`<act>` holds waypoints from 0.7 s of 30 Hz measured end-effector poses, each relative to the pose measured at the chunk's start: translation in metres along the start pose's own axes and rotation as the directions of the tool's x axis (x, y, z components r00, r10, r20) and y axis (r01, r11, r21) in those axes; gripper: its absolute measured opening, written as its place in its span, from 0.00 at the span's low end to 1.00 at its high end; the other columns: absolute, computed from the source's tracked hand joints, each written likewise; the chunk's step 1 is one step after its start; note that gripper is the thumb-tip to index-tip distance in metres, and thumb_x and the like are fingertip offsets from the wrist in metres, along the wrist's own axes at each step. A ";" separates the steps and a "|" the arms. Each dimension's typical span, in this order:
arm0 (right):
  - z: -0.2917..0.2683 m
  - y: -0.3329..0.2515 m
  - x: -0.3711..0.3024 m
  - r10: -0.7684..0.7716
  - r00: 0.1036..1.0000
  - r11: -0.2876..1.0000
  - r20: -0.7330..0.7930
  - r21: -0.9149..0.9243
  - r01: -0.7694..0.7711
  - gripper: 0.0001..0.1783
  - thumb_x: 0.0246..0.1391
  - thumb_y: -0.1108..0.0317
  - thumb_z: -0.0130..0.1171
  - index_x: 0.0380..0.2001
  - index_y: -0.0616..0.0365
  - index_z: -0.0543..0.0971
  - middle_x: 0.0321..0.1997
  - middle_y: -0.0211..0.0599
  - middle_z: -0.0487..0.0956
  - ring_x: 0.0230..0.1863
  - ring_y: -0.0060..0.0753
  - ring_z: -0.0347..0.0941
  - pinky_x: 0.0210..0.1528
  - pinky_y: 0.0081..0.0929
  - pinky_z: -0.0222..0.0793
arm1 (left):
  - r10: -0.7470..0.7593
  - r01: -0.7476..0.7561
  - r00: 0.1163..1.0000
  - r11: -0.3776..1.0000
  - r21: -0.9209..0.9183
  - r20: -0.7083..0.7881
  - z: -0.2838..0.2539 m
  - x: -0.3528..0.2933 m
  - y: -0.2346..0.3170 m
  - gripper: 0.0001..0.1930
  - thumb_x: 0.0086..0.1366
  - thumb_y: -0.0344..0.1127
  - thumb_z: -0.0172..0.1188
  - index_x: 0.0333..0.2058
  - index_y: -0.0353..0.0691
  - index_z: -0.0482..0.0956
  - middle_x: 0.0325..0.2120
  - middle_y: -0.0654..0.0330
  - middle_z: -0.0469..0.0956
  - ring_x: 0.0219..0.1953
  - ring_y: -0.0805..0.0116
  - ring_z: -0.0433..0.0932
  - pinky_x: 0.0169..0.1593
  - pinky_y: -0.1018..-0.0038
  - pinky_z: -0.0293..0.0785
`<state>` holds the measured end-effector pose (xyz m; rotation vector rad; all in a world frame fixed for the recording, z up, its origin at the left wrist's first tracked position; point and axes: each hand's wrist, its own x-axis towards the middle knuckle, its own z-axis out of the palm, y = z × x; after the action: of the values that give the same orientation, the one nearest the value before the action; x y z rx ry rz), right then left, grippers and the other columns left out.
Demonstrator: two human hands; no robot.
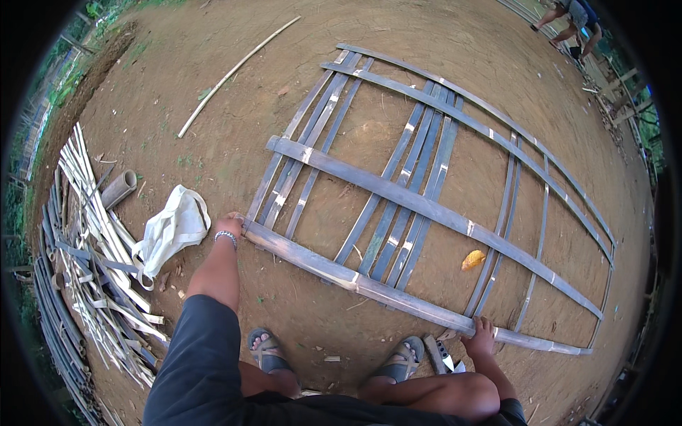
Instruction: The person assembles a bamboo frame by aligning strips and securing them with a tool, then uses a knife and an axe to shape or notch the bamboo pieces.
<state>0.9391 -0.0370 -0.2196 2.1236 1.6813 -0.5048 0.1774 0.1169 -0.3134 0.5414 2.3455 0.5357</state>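
On the ground before me lies a lattice of split bamboo, with long rails crossed by thinner bamboo slats (pixel 424 170). Its nearest rail, a split bamboo pole (pixel 398 292), runs just in front of my feet. At the left end of this pole, my left hand (pixel 231 224) has its fingers closed on the tip. Further right along the same pole, my right hand (pixel 480 336) curls its fingers over the edge; its thumb is hard to see. A wide middle rail (pixel 405 197) and two far rails lie across the slats, beyond both hands.
A white cloth bag (pixel 174 231) lies left of my left hand, beside a heap of bamboo strips (pixel 96 263) and a bamboo tube (pixel 119 189). A bladed tool (pixel 446 355) rests by my right foot. A pale pole (pixel 238 74) lies far left; another person (pixel 579 25) bends far right.
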 end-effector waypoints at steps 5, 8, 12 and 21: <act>0.007 -0.014 0.030 -0.024 0.992 1.000 0.127 0.006 0.023 0.37 0.43 0.64 0.75 0.58 0.54 0.72 0.63 0.47 0.71 0.67 0.54 0.62 0.68 0.45 0.63 | 0.047 -0.054 0.996 0.995 -0.083 -0.080 -0.008 0.020 -0.016 0.14 0.62 0.34 0.66 0.47 0.42 0.86 0.33 0.62 0.86 0.29 0.73 0.80 0.35 0.72 0.75; 0.010 -0.009 0.031 -0.034 0.995 0.999 0.092 0.009 0.033 0.36 0.43 0.67 0.75 0.57 0.55 0.72 0.61 0.48 0.72 0.66 0.55 0.64 0.66 0.46 0.65 | 0.026 -0.033 0.998 0.992 -0.121 -0.063 0.001 0.017 -0.012 0.14 0.61 0.33 0.67 0.46 0.41 0.86 0.38 0.58 0.87 0.38 0.70 0.84 0.46 0.72 0.77; 0.008 -0.009 0.034 -0.027 0.991 1.000 0.134 0.002 0.027 0.36 0.45 0.64 0.75 0.58 0.54 0.72 0.62 0.47 0.72 0.66 0.56 0.63 0.68 0.46 0.63 | 0.087 -0.093 0.993 0.993 -0.072 -0.083 0.003 0.012 -0.011 0.15 0.59 0.33 0.68 0.46 0.40 0.86 0.38 0.57 0.87 0.39 0.70 0.84 0.47 0.72 0.77; 0.012 -0.024 0.039 -0.054 0.986 0.997 0.160 -0.054 0.063 0.34 0.43 0.66 0.76 0.55 0.57 0.74 0.59 0.49 0.74 0.64 0.56 0.66 0.66 0.45 0.64 | 0.033 -0.047 0.995 0.988 -0.148 -0.092 -0.004 0.028 -0.028 0.17 0.59 0.32 0.70 0.48 0.39 0.85 0.41 0.57 0.87 0.41 0.69 0.83 0.50 0.73 0.76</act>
<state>0.9234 -0.0056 -0.2513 1.9433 1.6529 -0.6167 0.1489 0.1071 -0.3390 0.5045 2.3579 0.7633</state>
